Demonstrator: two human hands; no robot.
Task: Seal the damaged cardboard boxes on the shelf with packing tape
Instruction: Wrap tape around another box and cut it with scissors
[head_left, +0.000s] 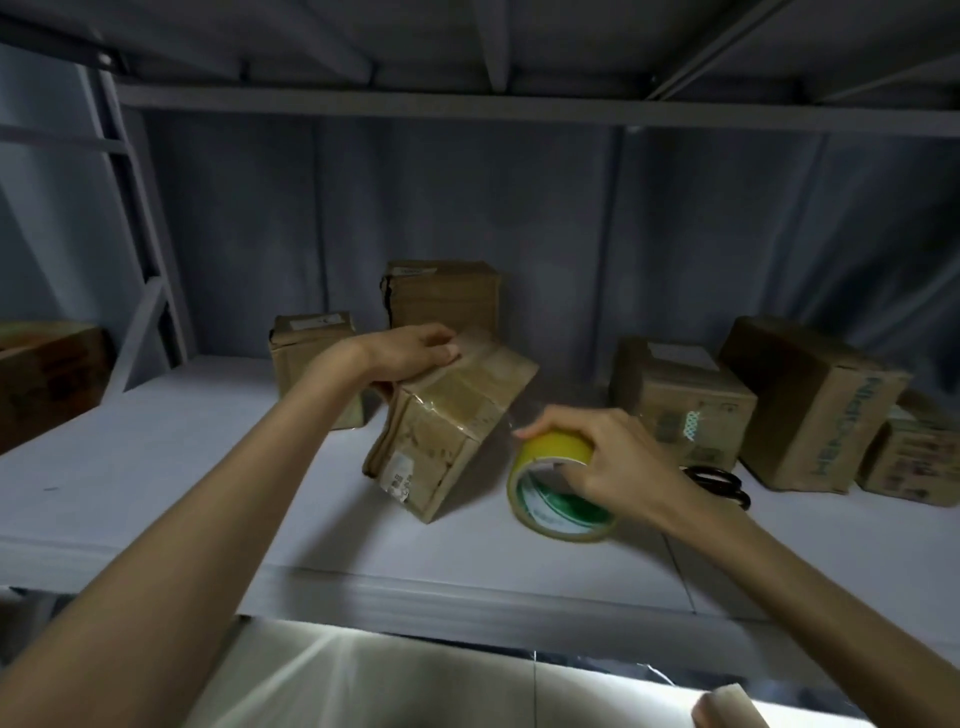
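Note:
A small cardboard box (447, 431) stands tilted on one edge in the middle of the white shelf (156, 467), its faces shiny with clear tape. My left hand (410, 353) holds the box at its raised far corner, fingers lying over the top, thumb underneath. My right hand (608, 457) grips a yellow roll of packing tape (556, 493) just right of the box, low over the shelf. A clear strip of tape seems to run from the roll to the box's right side.
Two more boxes (441, 296) stand behind the tilted one, and several others (680, 400) sit at the right. Black-handled scissors (722, 480) lie behind my right wrist. Another box (47, 379) is at the far left. The upper shelf's beam (467, 104) runs overhead.

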